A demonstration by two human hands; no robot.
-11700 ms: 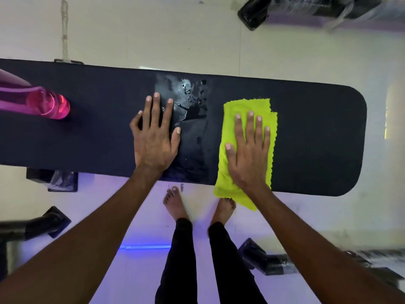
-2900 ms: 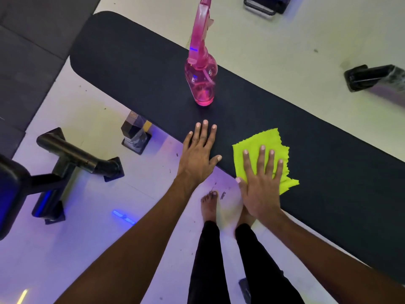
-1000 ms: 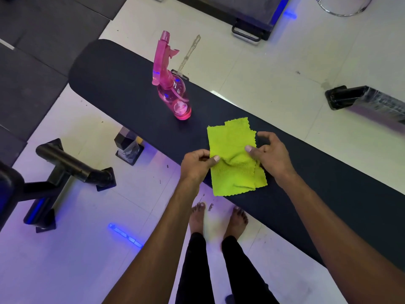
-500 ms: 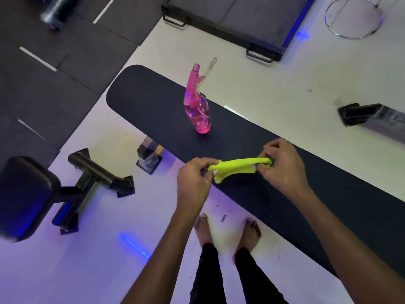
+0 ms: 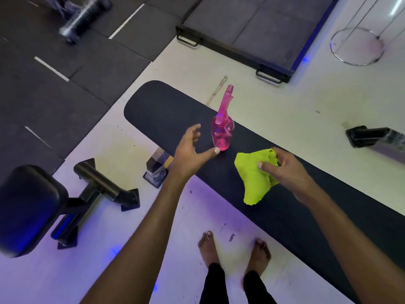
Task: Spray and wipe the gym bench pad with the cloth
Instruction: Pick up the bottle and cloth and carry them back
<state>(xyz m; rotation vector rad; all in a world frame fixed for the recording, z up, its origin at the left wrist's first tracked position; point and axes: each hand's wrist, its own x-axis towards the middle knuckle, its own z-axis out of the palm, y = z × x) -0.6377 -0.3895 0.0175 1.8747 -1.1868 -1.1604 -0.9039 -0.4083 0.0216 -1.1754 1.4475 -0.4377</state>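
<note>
The long black bench pad (image 5: 166, 110) runs from upper left to lower right. A pink spray bottle (image 5: 221, 130) stands upright on it near its left end. My left hand (image 5: 190, 150) is open, fingers spread, just left of the bottle, thumb tip close to its base. My right hand (image 5: 289, 170) pinches the yellow-green cloth (image 5: 252, 176), which hangs bunched above the pad's near half.
My bare feet (image 5: 232, 251) stand on the white floor by the pad's near edge. A padded black machine arm (image 5: 30, 207) sits at left, the bench leg (image 5: 156, 170) under the pad, a dark platform (image 5: 252, 25) beyond, a metal bar end (image 5: 368, 137) at right.
My left hand let go of the cloth and moved up toward the spray bottle. The cloth now hangs from my right hand alone. The camera view shifted to show more floor at left.
</note>
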